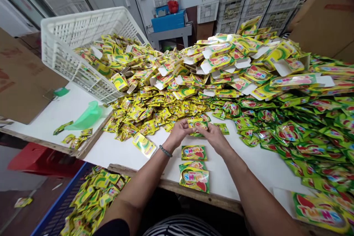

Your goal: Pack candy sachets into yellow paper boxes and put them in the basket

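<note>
My left hand (179,131) is closed in a pinch on the left end of a small yellow-green candy packet (198,122). The packet's right end is between the fingers of my right hand (214,136), which partly hide it. Just right of it a green packet (222,129) lies on the white table. Nearer my body, a green printed packet (194,152) lies flat. Below that, a "TWINS" box (194,179) overlaps another green packet (193,165) at the table's front edge. A yellow-and-white box (144,144) lies left of my left wrist.
Yellow packets (146,112) and green packets (290,132) are heaped beyond my hands, with open printed boxes (221,61) piled behind. A white crate (83,22) lies tipped at the left beside a green scoop (87,116). A blue crate (65,195) of yellow packets stands below the table edge.
</note>
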Demonstrator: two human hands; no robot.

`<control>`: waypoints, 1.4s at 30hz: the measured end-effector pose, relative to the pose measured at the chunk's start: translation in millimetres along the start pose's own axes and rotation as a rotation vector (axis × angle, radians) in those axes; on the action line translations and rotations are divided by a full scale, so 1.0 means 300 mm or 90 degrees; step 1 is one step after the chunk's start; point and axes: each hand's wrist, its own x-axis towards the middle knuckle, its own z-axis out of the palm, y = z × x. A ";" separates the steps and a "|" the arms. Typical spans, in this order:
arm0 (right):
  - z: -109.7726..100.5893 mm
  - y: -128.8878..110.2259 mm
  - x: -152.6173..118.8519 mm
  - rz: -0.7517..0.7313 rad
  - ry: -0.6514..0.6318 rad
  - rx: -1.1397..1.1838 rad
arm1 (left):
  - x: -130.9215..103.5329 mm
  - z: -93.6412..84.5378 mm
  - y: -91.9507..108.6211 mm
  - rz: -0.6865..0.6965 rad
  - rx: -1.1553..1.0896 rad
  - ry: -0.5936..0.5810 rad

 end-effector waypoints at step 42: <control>0.025 -0.015 -0.008 0.021 0.063 0.059 | -0.002 0.012 -0.026 0.119 -0.100 0.162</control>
